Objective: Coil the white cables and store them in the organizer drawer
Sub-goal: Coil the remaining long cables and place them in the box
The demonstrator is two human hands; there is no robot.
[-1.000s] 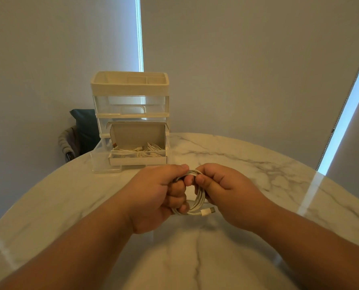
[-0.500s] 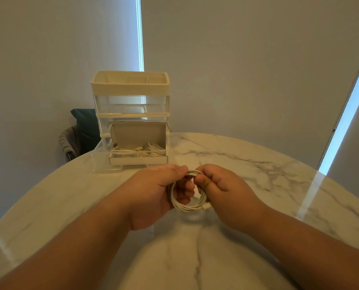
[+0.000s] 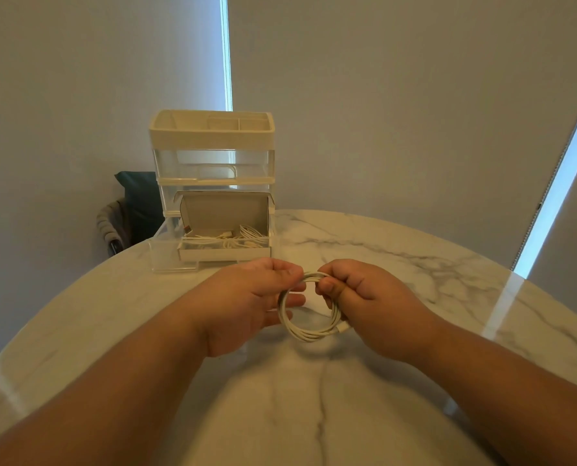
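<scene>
Head view: the person's two bare hands meet over a round marble table (image 3: 398,264), holding a coiled white cable (image 3: 305,335) between them, just above the tabletop. The cable forms a neat ring of several loops, standing nearly upright and facing the camera.

The right hand (image 3: 367,304) grips the upper right of the ring, its fingers curled tightly round the bundled loops with the thumb pressed against them. A white connector (image 3: 343,328) sticks out at the ring's lower right, just under this hand. The left hand (image 3: 246,304) pinches the top of the ring with thumb and forefinger, while its other fingers lie loosely straight and slightly spread behind the ring's left side.

Beyond the hands, near the table's far edge, stands a stacked organizer (image 3: 213,136) with a cream top tray and clear tiers. Its bottom drawer (image 3: 164,250) is pulled out towards the person. Inside the drawer sits an open cardboard box (image 3: 224,254), lid flap raised, with more white cables (image 3: 246,235) lying loosely in it.

A dark chair (image 3: 139,200) shows behind the table on the left, before pale window blinds (image 3: 381,95).
</scene>
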